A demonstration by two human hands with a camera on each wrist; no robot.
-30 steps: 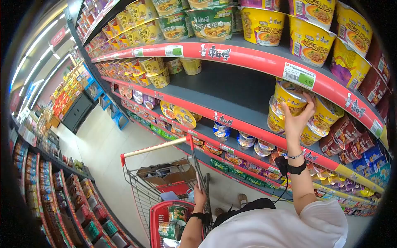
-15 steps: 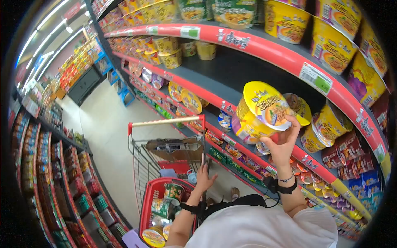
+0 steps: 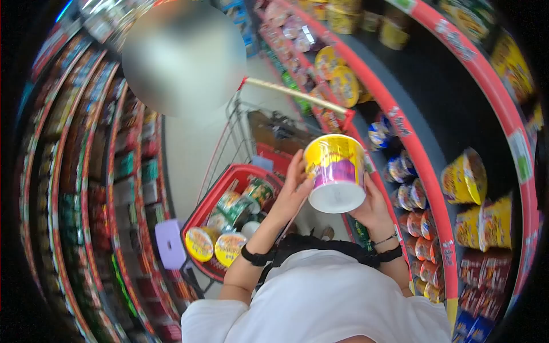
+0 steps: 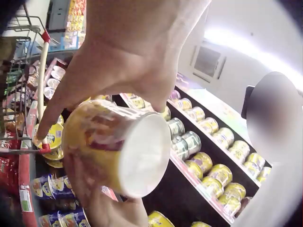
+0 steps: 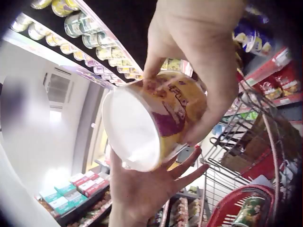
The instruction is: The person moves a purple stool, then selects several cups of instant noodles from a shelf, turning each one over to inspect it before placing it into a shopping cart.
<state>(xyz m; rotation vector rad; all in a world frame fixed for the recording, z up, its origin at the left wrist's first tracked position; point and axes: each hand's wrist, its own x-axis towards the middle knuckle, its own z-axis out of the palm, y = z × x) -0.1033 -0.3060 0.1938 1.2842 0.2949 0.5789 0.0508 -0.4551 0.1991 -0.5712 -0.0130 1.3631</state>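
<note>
Both hands are on a yellow and purple noodle cup (image 3: 335,171), tipped so that its white base faces the head view. The right hand (image 3: 374,208) grips its side, thumb and fingers round the wall in the right wrist view, where that hand (image 5: 199,52) is above the cup (image 5: 173,111). The left hand (image 3: 290,193) touches the opposite side; in the right wrist view the left hand (image 5: 142,191) has fairly straight, spread fingers. In the left wrist view the cup (image 4: 102,142) lies between the left hand (image 4: 123,61) and the right hand (image 4: 118,208). The lid is hidden.
Below left of the cup, a red basket (image 3: 191,228) holds several noodle cups, within a metal cart with a pale handle (image 3: 297,94). Shelves (image 3: 389,86) of cups curve along the right; another row (image 3: 117,171) stands left. A purple panel (image 3: 170,244) juts beside the basket.
The right hand has brought the cup away from the shelf, left and toward the body, turning its base to view. The left hand has risen from beside the cart to the cup. The view has swung left.
</note>
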